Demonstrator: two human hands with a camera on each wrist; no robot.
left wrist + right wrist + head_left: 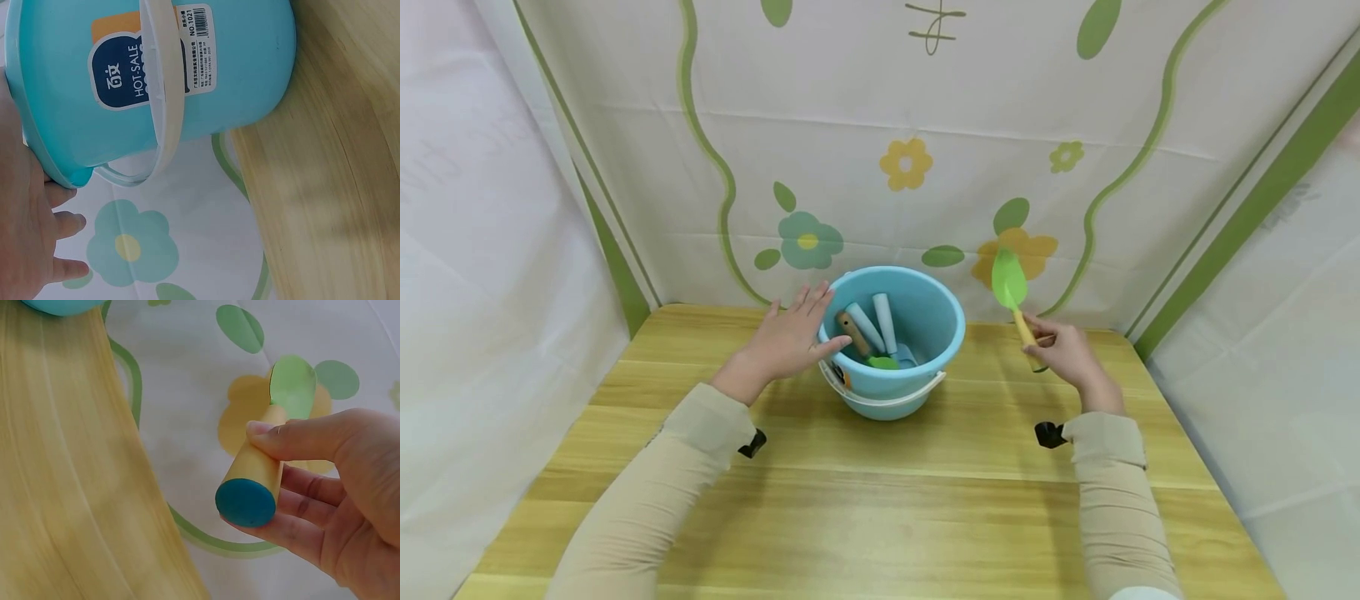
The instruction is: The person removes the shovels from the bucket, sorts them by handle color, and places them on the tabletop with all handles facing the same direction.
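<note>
Green trowel up, bucket steadied

Right hand (pixel 1071 354) pinches the green trowel (pixel 1013 293) by its handle, blade pointing up and away, right of the blue bucket (pixel 925 329); left hand (pixel 790 337) rests flat, fingers spread, against the bucket's left rim.

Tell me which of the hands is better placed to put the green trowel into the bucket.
Probably the right hand: it already grips the green trowel by its handle. The left hand rests flat against the blue bucket.

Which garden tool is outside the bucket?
The green trowel, gripped by the right hand beside the blue bucket; the others stand inside it.
</note>
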